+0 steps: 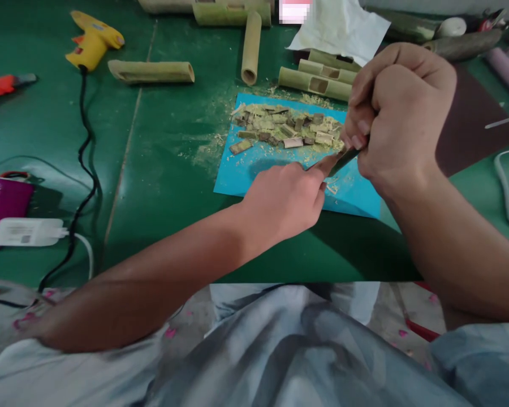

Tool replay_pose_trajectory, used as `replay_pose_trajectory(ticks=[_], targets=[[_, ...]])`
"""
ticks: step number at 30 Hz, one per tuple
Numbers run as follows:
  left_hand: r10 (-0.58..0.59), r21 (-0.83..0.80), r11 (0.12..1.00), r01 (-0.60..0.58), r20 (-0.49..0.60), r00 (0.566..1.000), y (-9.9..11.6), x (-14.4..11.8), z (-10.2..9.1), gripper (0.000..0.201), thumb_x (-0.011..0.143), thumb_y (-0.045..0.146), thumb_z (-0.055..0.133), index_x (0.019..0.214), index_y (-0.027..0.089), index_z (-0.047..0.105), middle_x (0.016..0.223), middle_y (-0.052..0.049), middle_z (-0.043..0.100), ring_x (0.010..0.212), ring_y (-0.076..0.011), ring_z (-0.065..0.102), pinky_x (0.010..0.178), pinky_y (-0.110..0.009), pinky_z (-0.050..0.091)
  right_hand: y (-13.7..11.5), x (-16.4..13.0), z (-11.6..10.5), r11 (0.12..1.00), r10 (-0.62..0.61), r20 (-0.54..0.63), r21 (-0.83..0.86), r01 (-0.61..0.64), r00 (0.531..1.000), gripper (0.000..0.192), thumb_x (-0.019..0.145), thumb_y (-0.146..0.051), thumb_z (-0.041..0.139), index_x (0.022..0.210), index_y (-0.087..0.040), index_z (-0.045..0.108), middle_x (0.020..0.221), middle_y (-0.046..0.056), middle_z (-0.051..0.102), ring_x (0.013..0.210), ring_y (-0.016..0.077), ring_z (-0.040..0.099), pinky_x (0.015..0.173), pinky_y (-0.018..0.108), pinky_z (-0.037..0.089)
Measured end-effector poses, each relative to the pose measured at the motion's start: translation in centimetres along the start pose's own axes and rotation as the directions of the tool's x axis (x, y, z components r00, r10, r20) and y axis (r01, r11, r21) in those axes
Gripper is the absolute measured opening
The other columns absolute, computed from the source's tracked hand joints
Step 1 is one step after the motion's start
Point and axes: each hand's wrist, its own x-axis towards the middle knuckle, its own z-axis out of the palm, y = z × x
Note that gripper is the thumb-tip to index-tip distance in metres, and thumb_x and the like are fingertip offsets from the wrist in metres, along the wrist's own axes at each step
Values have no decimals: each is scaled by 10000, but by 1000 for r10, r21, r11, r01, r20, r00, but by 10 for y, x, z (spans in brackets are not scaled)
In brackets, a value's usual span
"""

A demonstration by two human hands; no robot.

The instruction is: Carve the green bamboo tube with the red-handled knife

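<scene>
A narrow dark strip (344,162), flat and slanting, runs between my two hands above the blue sheet (233,175). Its kind is hard to make out. My left hand (286,192) is closed round the lower end, with the index finger stretched along it. At the upper end, my right hand (401,116) is closed in a fist, its fingertips curled against the strip; whatever lies inside that fist is hidden. Beyond the hands, small bamboo chips (292,142) and pale shavings lie heaped on the blue sheet.
Notched bamboo tubes (294,82) lie behind the sheet, near white paper (343,28). Another bamboo tube (152,72) and a yellow glue gun (94,39) with a black cord are farther left. A white adapter (29,232) sits by a purple box (4,203).
</scene>
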Motion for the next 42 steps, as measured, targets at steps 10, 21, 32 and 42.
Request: replay_pose_trajectory(ticks=[10,21,32,42], targets=[[131,-188,970,-152,-120,984,-24,-4,3,469,1028,244,514,1468,240,675,946,-72,803,861,-227,757,783,-326,581,-8,-7,4,989,110,-47,-90,-114,993,252,706,-94,572,540,-281,594,441,-54,369,365,121,247,385,335,219],[109,-401,902,-161,-149,983,-27,-8,-3,371,1056,259,531,1362,254,740,1091,-52,842,993,-196,797,863,-288,625,-8,-8,2,994,102,-21,-45,-103,995,259,696,-73,563,551,-277,632,427,-52,375,359,121,254,389,359,191],[85,-243,961,-130,-184,979,-25,1,14,490,1067,290,514,1546,263,612,1035,-67,840,881,-201,775,820,-314,597,-6,-2,1,991,115,19,-73,-114,993,267,715,-105,582,529,-296,603,436,-42,368,360,141,257,393,346,196],[131,-412,894,-179,-141,981,-35,-2,3,418,1025,277,553,1405,245,724,1107,-49,846,1002,-195,801,898,-297,623,-13,-5,1,965,199,-11,-172,-197,980,264,748,-223,653,528,-314,539,458,-9,363,418,166,258,425,372,213]])
